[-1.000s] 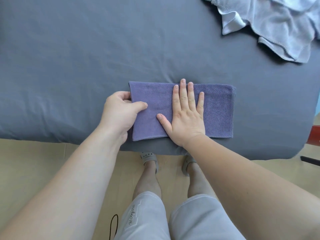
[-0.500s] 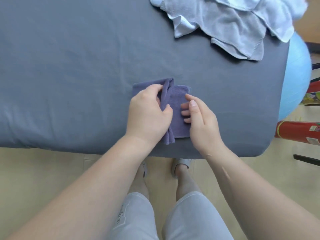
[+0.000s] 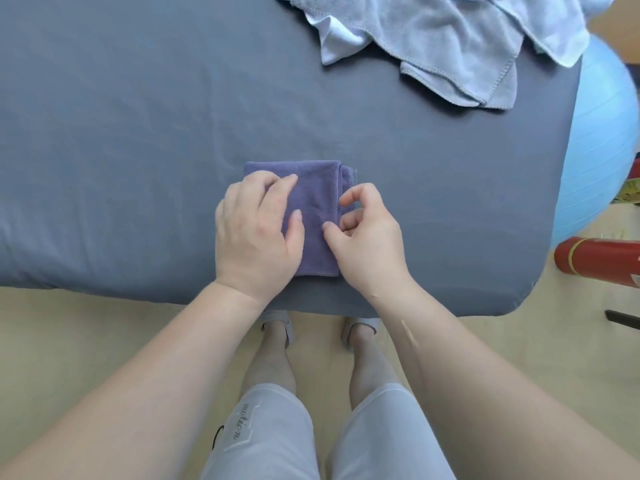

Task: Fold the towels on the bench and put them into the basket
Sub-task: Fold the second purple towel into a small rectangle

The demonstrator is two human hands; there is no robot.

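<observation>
Raised flap now laid flat; purple towel (image 3: 315, 188) sits square near desk (image 3: 138, 133) front edge. Left hand (image 3: 256, 230) fingers straight, pressing left half. Right hand (image 3: 367, 244) fingers pinch right edge. Align layers, press crease before lifting.

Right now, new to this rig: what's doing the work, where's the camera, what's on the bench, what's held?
No machine here: a person works with two bare hands. The single camera sits on their head and looks down, so the arms reach in from the bottom. On the grey-covered bench lies a folded purple towel. The left hand presses flat on it; the right hand pinches its right edge with curled fingers. A heap of pale towels lies unfolded at the far right. Beside the bench are a blue ball and a red cylinder. No basket shows.
</observation>
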